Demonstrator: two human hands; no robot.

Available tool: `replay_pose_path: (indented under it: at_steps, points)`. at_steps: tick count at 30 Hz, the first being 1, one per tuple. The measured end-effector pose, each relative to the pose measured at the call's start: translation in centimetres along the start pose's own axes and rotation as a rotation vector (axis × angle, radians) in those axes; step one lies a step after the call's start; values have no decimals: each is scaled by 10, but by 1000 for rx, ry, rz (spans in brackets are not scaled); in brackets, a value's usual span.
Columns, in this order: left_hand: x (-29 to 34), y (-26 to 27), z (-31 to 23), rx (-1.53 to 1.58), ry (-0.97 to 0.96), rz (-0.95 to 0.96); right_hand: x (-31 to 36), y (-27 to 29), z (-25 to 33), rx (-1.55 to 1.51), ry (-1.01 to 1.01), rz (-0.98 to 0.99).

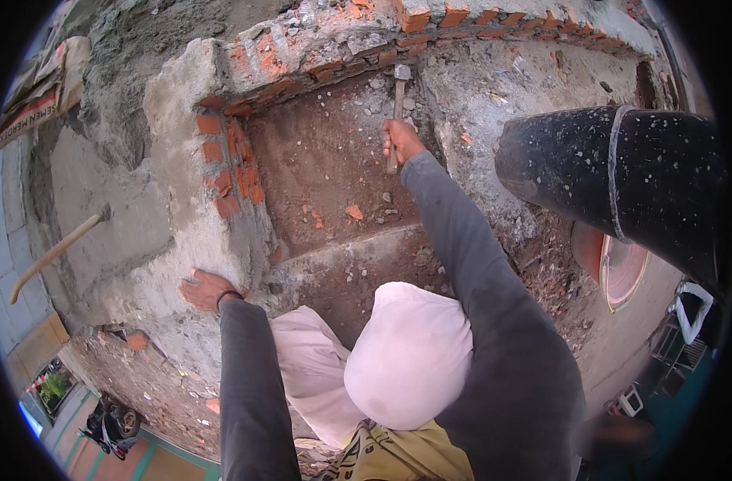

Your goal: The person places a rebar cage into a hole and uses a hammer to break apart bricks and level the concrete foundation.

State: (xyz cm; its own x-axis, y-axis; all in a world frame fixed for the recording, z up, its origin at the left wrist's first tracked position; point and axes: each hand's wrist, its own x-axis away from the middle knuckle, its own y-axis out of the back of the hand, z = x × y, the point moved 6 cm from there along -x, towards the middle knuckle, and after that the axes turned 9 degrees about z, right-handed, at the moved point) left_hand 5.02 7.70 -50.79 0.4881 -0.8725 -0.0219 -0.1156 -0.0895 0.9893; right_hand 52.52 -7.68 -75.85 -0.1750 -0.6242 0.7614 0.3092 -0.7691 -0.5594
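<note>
My right hand (401,140) is wrapped round the wooden handle of a hammer (400,92), arm stretched forward. The hammer's metal head points away from me, close to the far brick edge of a walled pit (326,168). Inside the pit lie brown soil, small stones and a few orange brick chips (354,212). My left hand (206,289) rests flat with fingers spread on the rough mortar-covered wall (221,248) at the pit's near left corner. Exposed orange bricks (245,164) line the left side of the pit.
A black drum (606,168) lies to the right, beside a round pinkish lid or basin (622,271). At left, a wooden handle (57,252) sticks out of wet grey mortar (113,216). A cement sack (41,96) lies far left. A parked motorbike (113,425) stands lower left.
</note>
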Motion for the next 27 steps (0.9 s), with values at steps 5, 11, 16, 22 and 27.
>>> replay_pose_path:
  at_steps: [5, 11, 16, 22, 27]
  points:
    - [-8, -11, 7, 13, -5, 1, 48, -13, 37, 1060, 279, -298]
    - [-18, -14, 12, 22, -38, -59, 142, -17, 46, 1242, 1, -182]
    - [-16, -16, 22, 55, -15, -45, 182, -29, 77, 1577, 234, -256]
    - [-11, -16, 13, 59, -61, -80, 149, -18, 114, 2067, 738, -536]
    - [-16, -24, 32, 59, -39, -54, 128, -46, 82, 1769, 147, -306]
